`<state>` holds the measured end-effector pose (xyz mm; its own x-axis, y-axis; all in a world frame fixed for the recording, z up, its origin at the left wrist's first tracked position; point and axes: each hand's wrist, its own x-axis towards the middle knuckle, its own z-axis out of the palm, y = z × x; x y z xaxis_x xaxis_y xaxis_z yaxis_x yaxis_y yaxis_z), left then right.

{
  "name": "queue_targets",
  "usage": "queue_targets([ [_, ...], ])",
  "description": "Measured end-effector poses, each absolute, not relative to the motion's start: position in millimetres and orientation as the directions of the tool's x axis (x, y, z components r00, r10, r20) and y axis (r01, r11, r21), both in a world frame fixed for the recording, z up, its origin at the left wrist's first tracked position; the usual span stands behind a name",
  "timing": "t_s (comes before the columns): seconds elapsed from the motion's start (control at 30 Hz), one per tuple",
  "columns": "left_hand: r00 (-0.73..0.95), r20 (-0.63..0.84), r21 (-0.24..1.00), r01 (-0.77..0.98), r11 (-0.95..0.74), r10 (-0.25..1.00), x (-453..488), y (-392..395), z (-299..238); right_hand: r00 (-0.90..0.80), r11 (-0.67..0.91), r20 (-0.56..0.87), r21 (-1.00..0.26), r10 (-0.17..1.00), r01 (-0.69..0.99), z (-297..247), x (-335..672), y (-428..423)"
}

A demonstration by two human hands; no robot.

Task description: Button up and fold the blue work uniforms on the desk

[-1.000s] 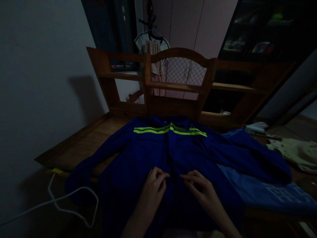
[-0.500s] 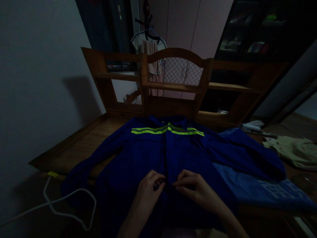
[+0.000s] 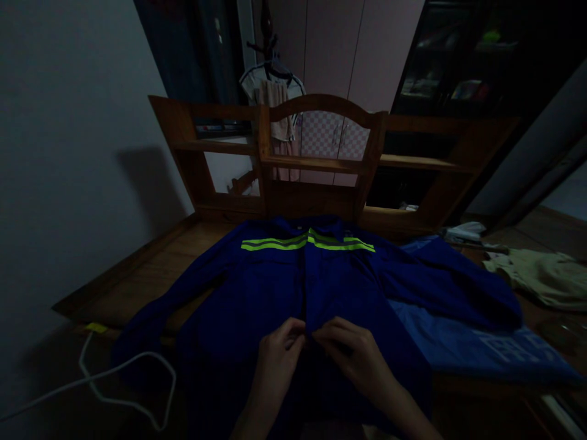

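Note:
A dark blue work jacket (image 3: 270, 287) lies spread out on the wooden desk, its collar toward the shelf and its sleeves out to both sides. Yellow-green reflective tape (image 3: 275, 244) crosses its chest. At the front opening, my left hand (image 3: 282, 348) pinches the jacket's edge with thumb and fingers. Opposite it, my right hand (image 3: 351, 348) grips the front placket in a similar pinch. The fingertips of both hands are close together; whether a button sits between them is too dark to see.
A wooden shelf unit (image 3: 316, 162) stands along the desk's back. Blue printed fabric (image 3: 458, 348) lies under the right sleeve. Pale cloth (image 3: 541, 275) is at the far right. A white cable (image 3: 123, 400) loops at the left, beside the wall (image 3: 82, 153).
My right hand has moved left, bringing its fingertips nearer to my left hand at the jacket's front opening. The view has shifted slightly.

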<state>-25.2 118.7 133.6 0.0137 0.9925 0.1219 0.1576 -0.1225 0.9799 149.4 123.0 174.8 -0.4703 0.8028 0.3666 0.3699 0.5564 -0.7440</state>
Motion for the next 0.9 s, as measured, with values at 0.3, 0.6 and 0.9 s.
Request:
queue_targets([
  [0.3,-0.061,0.091,0.988,0.131,-0.083,0.994,-31,111,135,-0.354,0.621,0.512,-0.676,0.783,0.397,160,138,122],
  [0.6,0.036,-0.007,0.992,-0.128,0.011,0.999,-31,107,136,-0.386,0.504,0.345,-0.727,0.856,0.466,171,138,125],
  [0.9,-0.022,-0.135,0.958,-0.258,0.125,0.991,-26,115,141,-0.467,0.593,0.366,-0.495,0.805,0.635,164,135,124],
])
